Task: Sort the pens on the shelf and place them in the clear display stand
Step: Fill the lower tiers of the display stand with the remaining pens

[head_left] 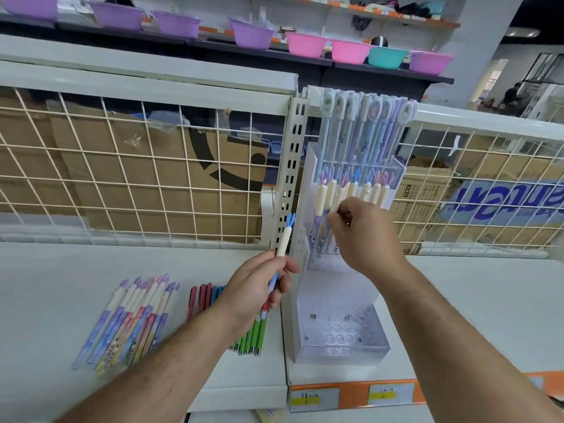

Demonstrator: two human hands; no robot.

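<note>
Price tags (314, 398) nearest, on the orange shelf edge, yellow-banded, print too small to read. Just beyond, left hand (259, 288) curled round a cream-capped pen (283, 239) with blue ears, gripped at mid-barrel and held upright beside the clear display stand (341, 340). On the white shelf (61, 285) to the left, loose pens in three lots: pastel pile (131, 319), red and blue row (203, 296), green ones (254, 335) partly under the wrist. Further in, right hand (363, 236) pinching a matching pen (335, 199) in the stand's middle tier, among a row of the same kind. Probably light, stiff, smooth plastic; best taken by the barrel, not by the thin ears or a cap likely to pull off. Behind, taller pens (360, 126) in the back tier, then wire grid (122, 175) and cardboard boxes (91, 138), one blue-printed box (503, 199) with large lettering seen reversed, not readable.
</note>
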